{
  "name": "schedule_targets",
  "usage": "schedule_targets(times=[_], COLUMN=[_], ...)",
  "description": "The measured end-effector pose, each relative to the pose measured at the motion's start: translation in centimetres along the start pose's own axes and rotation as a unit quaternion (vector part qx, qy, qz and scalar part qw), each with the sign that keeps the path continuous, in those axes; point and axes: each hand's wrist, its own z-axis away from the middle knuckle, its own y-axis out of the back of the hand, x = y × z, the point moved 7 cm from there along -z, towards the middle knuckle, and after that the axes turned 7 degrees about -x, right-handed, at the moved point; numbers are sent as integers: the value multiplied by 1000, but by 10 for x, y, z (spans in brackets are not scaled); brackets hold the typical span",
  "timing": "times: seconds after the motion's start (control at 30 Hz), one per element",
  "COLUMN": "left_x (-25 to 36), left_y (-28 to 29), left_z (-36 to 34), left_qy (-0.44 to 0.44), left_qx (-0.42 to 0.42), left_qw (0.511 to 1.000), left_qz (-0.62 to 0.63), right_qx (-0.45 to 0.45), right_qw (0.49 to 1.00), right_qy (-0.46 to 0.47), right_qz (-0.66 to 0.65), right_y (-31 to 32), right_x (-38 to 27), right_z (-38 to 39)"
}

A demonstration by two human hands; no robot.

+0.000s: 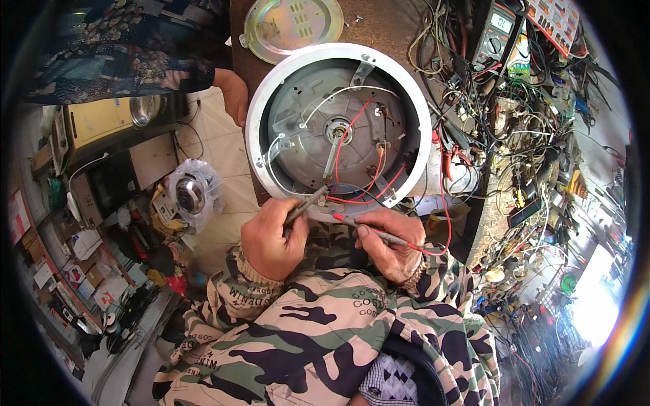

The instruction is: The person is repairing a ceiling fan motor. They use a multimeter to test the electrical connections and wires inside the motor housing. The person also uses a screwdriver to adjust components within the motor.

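Observation:
A round appliance housing (421,128) with a white rim lies open on the brown table, its grey metal inside showing. Red and white wires (336,152) run across that inside. My left hand (272,240) is closed around a grey test probe (308,205), whose tip reaches the near inner edge of the housing. In my right hand (391,242) is a second grey test probe (371,229) with a red front end, pointing left at the near rim. A red lead trails from it to the right. Whether either tip touches metal, I cannot tell.
A multimeter (496,37) with a lit display stands at the back right, amid tangled cables and red-handled pliers (448,164). A yellowish round metal cover (298,24) lies behind the housing. Another person's hand (233,95) rests by the left rim.

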Motion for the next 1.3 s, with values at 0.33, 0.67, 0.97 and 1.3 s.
schedule_targets(times=[0.33,0.67,0.97,1.3], left_x=[13,26,25,16], left_y=[-12,-20,-18,-17], left_z=[-14,-29,-40,-38], left_qy=[80,161,227,213], left_qx=[-131,-183,-236,-262], left_qw=[982,923,883,903], left_qz=[-112,-296,-336,-266], right_qx=[-1,-11,-25,-26], right_qw=[999,995,988,986], right_qy=[28,87,124,137], right_qz=[-23,-57,-83,-92], right_y=[22,39,56,59], right_x=[-1,7,7,15], right_z=[11,25,31,41])
